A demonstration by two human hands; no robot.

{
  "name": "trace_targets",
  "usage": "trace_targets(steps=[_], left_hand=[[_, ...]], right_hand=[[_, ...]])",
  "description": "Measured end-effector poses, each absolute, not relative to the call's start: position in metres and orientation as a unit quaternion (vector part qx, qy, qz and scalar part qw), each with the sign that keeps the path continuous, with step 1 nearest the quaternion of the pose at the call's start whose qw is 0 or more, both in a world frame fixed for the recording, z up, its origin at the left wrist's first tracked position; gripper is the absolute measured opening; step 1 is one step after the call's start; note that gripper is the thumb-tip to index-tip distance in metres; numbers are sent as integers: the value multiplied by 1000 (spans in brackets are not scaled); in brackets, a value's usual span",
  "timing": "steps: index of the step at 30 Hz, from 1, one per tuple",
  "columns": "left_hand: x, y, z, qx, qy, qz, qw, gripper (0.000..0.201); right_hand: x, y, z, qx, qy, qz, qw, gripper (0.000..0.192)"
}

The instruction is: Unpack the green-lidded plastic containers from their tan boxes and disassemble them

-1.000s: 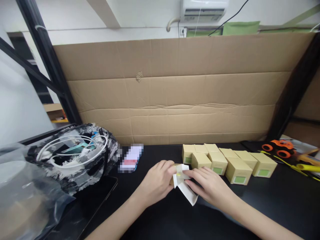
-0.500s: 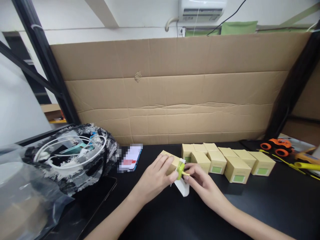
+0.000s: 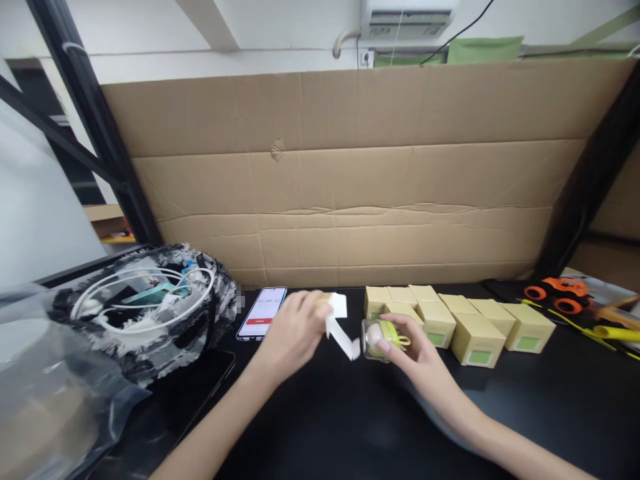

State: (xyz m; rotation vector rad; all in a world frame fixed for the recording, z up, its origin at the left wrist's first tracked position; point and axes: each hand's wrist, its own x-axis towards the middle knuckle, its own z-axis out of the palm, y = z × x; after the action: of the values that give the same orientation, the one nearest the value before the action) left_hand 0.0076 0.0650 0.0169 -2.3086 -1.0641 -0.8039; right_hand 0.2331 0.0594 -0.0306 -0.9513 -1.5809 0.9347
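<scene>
My left hand [image 3: 299, 327] is closed around a small yellow cardboard box [image 3: 341, 306]. The box's white inner flaps hang open to the right, and most of its body is hidden behind my fingers. In my right hand [image 3: 414, 350], gripped between thumb and fingers, is a small clear container [image 3: 371, 339] with a yellow-green lid and a loop. Something pale shows inside it. A gap of dark table separates the container from the box. Close behind my right hand stands a group of yellow boxes [image 3: 477, 339] with green labels.
A phone [image 3: 261, 313] with a lit screen lies left of the box. Further left are a fluffy black-and-white bag [image 3: 215, 313] with a white cable and a clear plastic bag [image 3: 107, 393]. An orange toy truck [image 3: 560, 293] sits far right. Cardboard [image 3: 350, 180] walls off the back.
The clear container has come out of the box and moved right in my right hand. My left hand has drawn the box left, towards the phone.
</scene>
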Motion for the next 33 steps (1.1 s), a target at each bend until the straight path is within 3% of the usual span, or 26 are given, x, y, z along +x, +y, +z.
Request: trace_targets(steps=[4,8,11,14,18,21,26,33], left_hand=[[-8,83,9,-697,-547,-463,-34,52],[6,82,0,-571,-476,-559,-366,59],[20,72,0,-506,-438,-559,-489,59],[25,65,5,-483,-419,-567,-520,55],[21,64,11,-458,-402,-574,-547,49],[17,65,12,-431,-410,-576,-561,43],[12,69,10,-413,-386,-556,-609,29],[14,74,9,-362,-377,-545,-655,18]], right_hand=[[238,59,-31,-404,-783,223,418,52],[235,58,-42,-395,-833,161,351,54],[234,58,-40,-381,-856,77,341,60],[232,57,-23,-331,-871,-77,355,59],[217,58,8,-215,-900,-234,300,45],[201,65,22,-170,-903,-281,279,38],[187,84,25,-136,-859,-351,346,26],[192,85,14,-145,-855,-358,346,19]])
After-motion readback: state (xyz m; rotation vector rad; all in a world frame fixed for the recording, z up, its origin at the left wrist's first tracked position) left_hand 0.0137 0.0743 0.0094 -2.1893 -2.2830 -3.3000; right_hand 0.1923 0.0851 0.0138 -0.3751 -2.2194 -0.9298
